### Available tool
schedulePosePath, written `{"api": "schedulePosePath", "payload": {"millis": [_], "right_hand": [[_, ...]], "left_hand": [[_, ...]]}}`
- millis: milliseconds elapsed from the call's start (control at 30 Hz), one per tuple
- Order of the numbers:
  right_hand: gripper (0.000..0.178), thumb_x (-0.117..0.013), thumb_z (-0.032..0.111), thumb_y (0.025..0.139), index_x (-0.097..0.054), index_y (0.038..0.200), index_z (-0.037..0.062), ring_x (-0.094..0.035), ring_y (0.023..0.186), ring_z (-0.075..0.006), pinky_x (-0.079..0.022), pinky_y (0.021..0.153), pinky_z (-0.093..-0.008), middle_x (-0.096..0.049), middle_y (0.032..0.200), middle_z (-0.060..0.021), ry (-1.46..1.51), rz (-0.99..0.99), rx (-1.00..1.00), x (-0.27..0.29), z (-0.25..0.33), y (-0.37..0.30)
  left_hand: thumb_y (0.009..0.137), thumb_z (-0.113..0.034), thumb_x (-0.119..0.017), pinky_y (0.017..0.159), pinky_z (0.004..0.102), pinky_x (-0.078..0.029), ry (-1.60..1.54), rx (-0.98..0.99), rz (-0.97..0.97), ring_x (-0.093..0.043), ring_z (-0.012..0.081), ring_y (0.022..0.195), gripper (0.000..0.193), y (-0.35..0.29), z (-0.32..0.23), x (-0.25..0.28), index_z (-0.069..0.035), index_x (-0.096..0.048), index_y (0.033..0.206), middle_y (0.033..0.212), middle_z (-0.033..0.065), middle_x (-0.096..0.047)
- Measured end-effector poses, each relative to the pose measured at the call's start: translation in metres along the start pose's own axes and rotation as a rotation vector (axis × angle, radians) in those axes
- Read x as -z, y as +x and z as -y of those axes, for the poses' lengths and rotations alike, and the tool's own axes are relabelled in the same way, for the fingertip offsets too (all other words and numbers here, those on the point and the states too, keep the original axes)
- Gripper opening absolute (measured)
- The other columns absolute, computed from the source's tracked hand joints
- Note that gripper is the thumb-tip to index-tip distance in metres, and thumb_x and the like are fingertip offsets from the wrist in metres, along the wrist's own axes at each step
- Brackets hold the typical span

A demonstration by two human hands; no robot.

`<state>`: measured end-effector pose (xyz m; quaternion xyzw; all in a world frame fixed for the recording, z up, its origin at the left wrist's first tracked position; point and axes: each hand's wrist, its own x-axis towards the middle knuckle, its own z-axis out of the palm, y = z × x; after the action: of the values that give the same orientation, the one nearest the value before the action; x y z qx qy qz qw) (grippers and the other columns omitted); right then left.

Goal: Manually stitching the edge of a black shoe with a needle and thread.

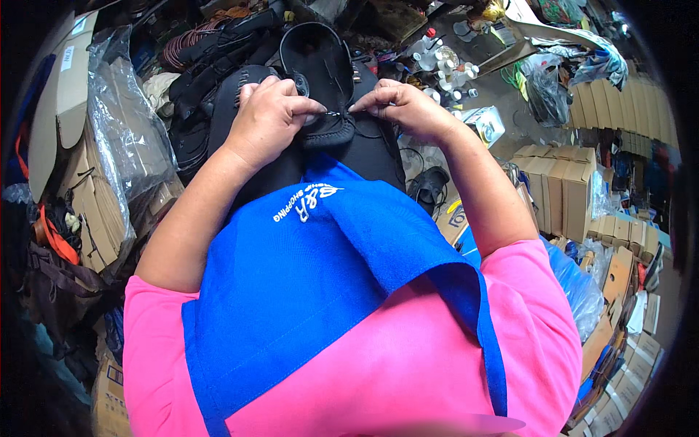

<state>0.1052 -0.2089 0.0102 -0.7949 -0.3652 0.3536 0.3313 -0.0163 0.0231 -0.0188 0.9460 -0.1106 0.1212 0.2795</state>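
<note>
A black shoe-shaped piece (pixel 329 80) rests in my lap, its cupped, rounded end pointing away and its stitched end (pixel 331 138) toward me. My left hand (pixel 271 116) is closed at its left side, thumb and forefinger pinched over the piece. From the right, my right hand (pixel 399 105) is closed too, its fingertips pinched close to the left ones. A small light, shiny bit shows between the two hands; I cannot make out whether it is thread or metal. More black material with stitched edges (pixel 251 76) lies under and beside my hands.
A blue apron (pixel 291 269) covers my lap. Bottles (pixel 440 62) stand on the floor ahead right, with a black shoe (pixel 429 186) nearer me. Cardboard boxes (pixel 557 182) are stacked at right; cardboard sheets and a clear plastic bag (pixel 131 116) crowd the left. Black items pile up ahead left.
</note>
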Motion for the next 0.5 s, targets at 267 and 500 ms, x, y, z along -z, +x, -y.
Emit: {"api": "schedulePosePath", "payload": {"millis": [267, 500], "right_hand": [[0.033, -0.063, 0.006, 0.081, -0.072, 0.11, 0.0174, -0.051, 0.084, -0.0147, -0.042, 0.082, -0.0263, -0.053, 0.083, -0.0022, 0.118, 0.052, 0.007, 0.0, -0.015, 0.003], [0.031, -0.063, 0.003, 0.082, -0.072, 0.109, 0.0136, -0.046, 0.083, -0.0105, -0.04, 0.079, -0.0234, -0.046, 0.081, 0.002, 0.061, 0.095, 0.034, 0.002, -0.009, 0.006]], "left_hand": [[0.072, -0.01, -0.071, 0.076, 0.035, -0.037, -0.108, -0.073, 0.077, -0.053, 0.0204, 0.081, 0.02, 0.012, 0.01, -0.008, -0.021, -0.073, 0.088, 0.072, 0.0002, -0.053], [0.07, -0.011, -0.072, 0.077, 0.035, -0.039, -0.14, -0.226, 0.105, -0.053, 0.0217, 0.08, 0.014, 0.029, 0.017, -0.01, -0.016, -0.072, 0.083, 0.072, 0.0012, -0.053]]}}
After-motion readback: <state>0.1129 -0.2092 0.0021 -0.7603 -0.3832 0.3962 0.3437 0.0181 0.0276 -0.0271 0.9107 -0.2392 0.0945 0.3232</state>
